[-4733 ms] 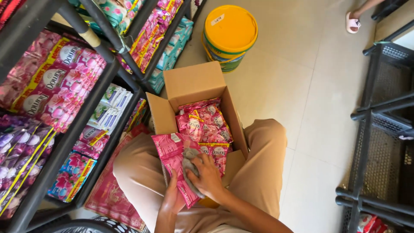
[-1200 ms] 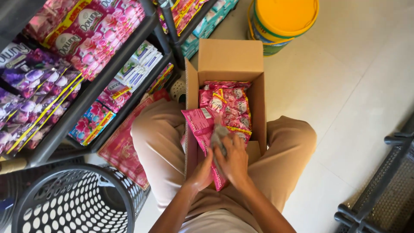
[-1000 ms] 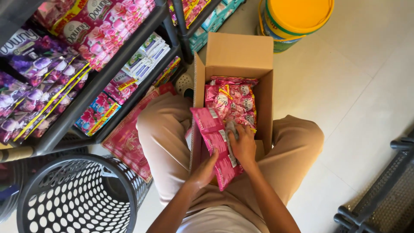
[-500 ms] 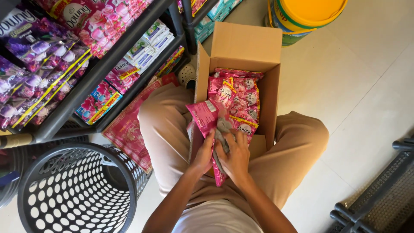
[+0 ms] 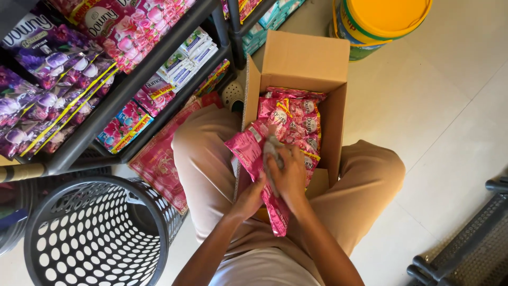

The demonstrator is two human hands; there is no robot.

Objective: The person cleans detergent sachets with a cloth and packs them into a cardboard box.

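the left hand [image 5: 248,197] is closing around the lower part of a strip of pink sachets [image 5: 253,161], gripping it from the left side. the right hand [image 5: 288,172] is pressing a grey cloth [image 5: 272,151] against the same strip, fingers curled over the cloth, so the middle of the strip is staying hidden under it. the strip is hanging over the near left wall of the cardboard box [image 5: 312,61], and its lower end is reaching down toward the lap, between the person's knees in beige trousers [image 5: 203,159].

the box is standing open on the floor between the legs, and more pink sachets [image 5: 296,114] are filling it; how deep they are going i cannot tell. the near flap of the box is mostly covered by the hands.

to the left, a dark metal shelf [image 5: 132,85] is carrying hanging sachet strips in purple, pink and green, cut off at the top edge. a black perforated basket [image 5: 87,233] is sitting at the lower left, very near the left knee, partly cut off. a flat pink packet [image 5: 159,161] is lying between basket and shelf. a yellow-lidded bucket [image 5: 378,21] is standing just behind the box, cut off at the top. on the right the tiled floor [image 5: 450,106] is lying open up to a black rack [image 5: 471,254] in the corner.
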